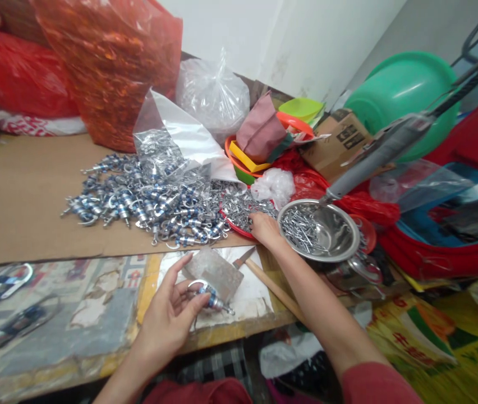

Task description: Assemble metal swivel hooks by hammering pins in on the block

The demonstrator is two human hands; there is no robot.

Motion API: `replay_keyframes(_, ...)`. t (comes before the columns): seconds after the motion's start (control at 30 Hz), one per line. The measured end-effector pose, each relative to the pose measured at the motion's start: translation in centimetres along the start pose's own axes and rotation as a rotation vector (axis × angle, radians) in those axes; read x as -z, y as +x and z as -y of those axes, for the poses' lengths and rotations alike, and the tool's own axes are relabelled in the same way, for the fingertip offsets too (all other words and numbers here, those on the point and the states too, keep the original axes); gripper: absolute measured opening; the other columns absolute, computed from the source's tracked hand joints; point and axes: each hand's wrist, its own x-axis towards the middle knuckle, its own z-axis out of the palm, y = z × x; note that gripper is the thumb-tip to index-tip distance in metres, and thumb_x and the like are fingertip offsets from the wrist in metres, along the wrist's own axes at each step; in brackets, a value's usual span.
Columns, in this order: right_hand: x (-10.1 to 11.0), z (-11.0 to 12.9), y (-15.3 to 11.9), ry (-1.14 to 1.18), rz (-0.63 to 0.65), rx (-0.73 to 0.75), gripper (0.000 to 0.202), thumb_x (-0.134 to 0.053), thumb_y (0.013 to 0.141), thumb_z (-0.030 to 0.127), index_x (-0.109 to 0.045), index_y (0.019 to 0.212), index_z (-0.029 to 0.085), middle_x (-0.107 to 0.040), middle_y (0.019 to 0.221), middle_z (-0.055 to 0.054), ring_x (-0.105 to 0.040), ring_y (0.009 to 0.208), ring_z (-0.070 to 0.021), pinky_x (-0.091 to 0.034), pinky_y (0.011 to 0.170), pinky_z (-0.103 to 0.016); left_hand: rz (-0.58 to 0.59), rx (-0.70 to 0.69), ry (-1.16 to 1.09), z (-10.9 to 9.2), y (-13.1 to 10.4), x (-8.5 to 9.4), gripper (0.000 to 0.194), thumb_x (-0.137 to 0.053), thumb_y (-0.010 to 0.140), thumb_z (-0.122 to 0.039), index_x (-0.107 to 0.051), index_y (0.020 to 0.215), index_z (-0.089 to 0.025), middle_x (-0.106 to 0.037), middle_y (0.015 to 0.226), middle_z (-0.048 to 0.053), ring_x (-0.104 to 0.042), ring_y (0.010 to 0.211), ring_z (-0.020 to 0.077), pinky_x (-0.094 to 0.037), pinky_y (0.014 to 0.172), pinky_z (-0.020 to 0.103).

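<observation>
Cardboard [24, 196] left of the tray [239, 229] bears piled, apparently finished clips [116, 203]; front-left of the tray, left hand [170, 314] pinches another clip [212, 298]; right hand [265, 228] reaches into the tray's remaining parts [239, 206], grip unclear.

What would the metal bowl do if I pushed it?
The bowl probably won't bend easily, because it looks like metal. It might tip unevenly, since the pins are heaped toward one side. Those loose pins would likely slide.

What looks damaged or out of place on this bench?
The bench covering, left of the left hand, has ragged pale patches, as if its surface were peeled or torn.
</observation>
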Motion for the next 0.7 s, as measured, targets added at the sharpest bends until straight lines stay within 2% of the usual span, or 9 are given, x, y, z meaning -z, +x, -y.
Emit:
replay_keyframes(0.13,0.1,-0.6,0.1,0.036,-0.001,0.033,0.033,-0.051,0.071,0.008,-0.061,0.100,0.020,-0.062,0.095,-0.008,-0.056,0.092,-0.0222,-0.041,0.077,-0.030,0.016,0.016,-0.053,0.2,0.0,0.1,0.071,-0.061,0.067,-0.029,-0.023,0.127,-0.021,-0.064,0.071,-0.003,-0.064,0.067,0.0140,-0.050,0.068,0.026)
replay_keyframes(0.27,0.3,-1.2,-0.4,0.127,-0.083,0.042,0.031,-0.047,0.076,0.008,-0.061,0.100,0.019,-0.059,0.099,-0.008,-0.056,0.092,-0.0201,-0.041,0.078,-0.028,-0.022,0.017,-0.024,0.4,0.2,0.0,0.075,-0.061,0.065,-0.026,-0.023,0.128,-0.018,-0.062,0.068,-0.003,-0.063,0.068,0.0148,-0.050,0.067,0.027)
replay_keyframes(0.37,1.0,-0.9,-1.4,0.233,-0.147,0.065,0.027,-0.041,0.083,0.013,-0.060,0.100,0.014,-0.059,0.099,-0.009,-0.054,0.094,-0.0177,-0.040,0.081,-0.027,-0.057,0.017,-0.036,0.5,0.5,0.1,0.080,-0.062,0.062,-0.023,-0.020,0.130,-0.016,-0.059,0.063,-0.005,-0.062,0.065,0.0147,-0.050,0.064,0.027)
replay_keyframes(0.43,1.7,0.0,-2.8,0.311,-0.146,0.119,0.024,-0.040,0.085,0.017,-0.061,0.097,0.014,-0.062,0.095,-0.006,-0.056,0.089,-0.0142,-0.041,0.078,-0.024,-0.071,0.011,-0.070,0.6,0.7,0.1,0.083,-0.063,0.060,-0.022,-0.019,0.130,-0.016,-0.058,0.061,-0.005,-0.062,0.062,0.0138,-0.050,0.064,0.026)
replay_keyframes(0.5,2.6,1.4,-4.8,0.410,-0.094,0.236,0.019,-0.045,0.083,0.018,-0.063,0.090,0.017,-0.064,0.087,-0.002,-0.058,0.081,-0.0109,-0.043,0.073,-0.020,-0.064,0.007,-0.088,0.7,0.9,0.2,0.085,-0.065,0.059,-0.020,-0.019,0.131,-0.016,-0.059,0.060,-0.006,-0.061,0.062,0.0133,-0.050,0.063,0.026)
replay_keyframes(0.63,3.9,4.4,-8.5,0.579,0.134,0.641,0.010,-0.055,0.076,0.010,-0.064,0.076,0.016,-0.062,0.073,0.000,-0.056,0.070,-0.0104,-0.042,0.065,-0.019,-0.033,-0.003,-0.099,0.9,1.0,0.4,0.085,-0.066,0.059,-0.018,-0.020,0.130,-0.018,-0.061,0.060,-0.005,-0.061,0.061,0.0130,-0.050,0.062,0.025)
replay_keyframes(0.7,3.9,5.5,-9.4,0.564,0.164,0.731,0.011,-0.056,0.075,0.009,-0.064,0.078,0.016,-0.061,0.073,-0.001,-0.055,0.070,-0.0111,-0.041,0.064,-0.019,-0.027,-0.010,-0.110,0.9,1.0,0.4,0.085,-0.066,0.059,-0.017,-0.020,0.130,-0.018,-0.061,0.060,-0.005,-0.061,0.061,0.0128,-0.050,0.062,0.024)
